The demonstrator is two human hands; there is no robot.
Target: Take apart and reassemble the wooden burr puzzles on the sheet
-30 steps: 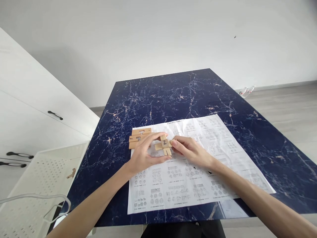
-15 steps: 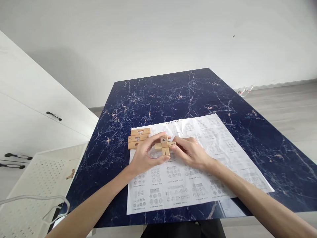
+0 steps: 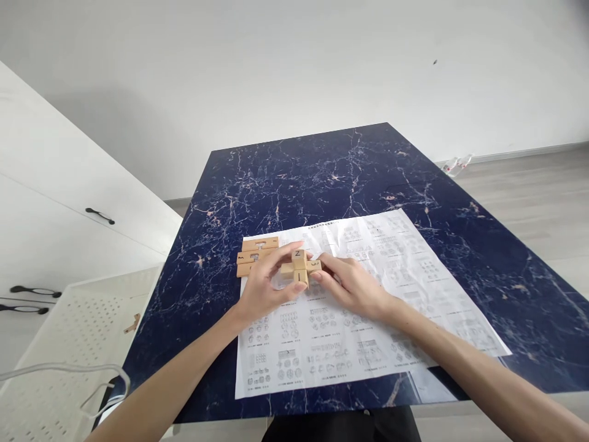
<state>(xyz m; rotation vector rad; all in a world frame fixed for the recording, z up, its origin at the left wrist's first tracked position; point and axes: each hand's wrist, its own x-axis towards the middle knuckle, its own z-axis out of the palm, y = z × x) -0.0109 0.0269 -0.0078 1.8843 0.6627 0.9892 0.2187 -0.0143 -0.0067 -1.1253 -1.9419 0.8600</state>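
Between my hands is a wooden interlocking puzzle [image 3: 300,265], a cross of light bars whose ends carry the marks 1, 2 and 3. My left hand [image 3: 268,281] is closed on it from the left, thumb on the end marked 1 and fingers behind the upper end. From the right, my right hand [image 3: 347,279] pinches the bar end marked 3 between thumb and fingers. Under the hands lies a large white instruction sheet [image 3: 391,344] printed with rows of small diagrams. On its upper left corner sit several notched wooden bars [image 3: 257,253] with written numbers, partly covered by my left hand.
The sheet lies on a dark blue marble-patterned table [image 3: 294,184]. At the left stand a white perforated basket [image 3: 92,325], with a small wooden piece [image 3: 132,323] in it, and white cabinets [image 3: 69,184]. A white cable [image 3: 64,367] crosses the lower left.
Both hands have shifted slightly left together with the puzzle, still gripping it. The notched bars and the sheet lie as before.
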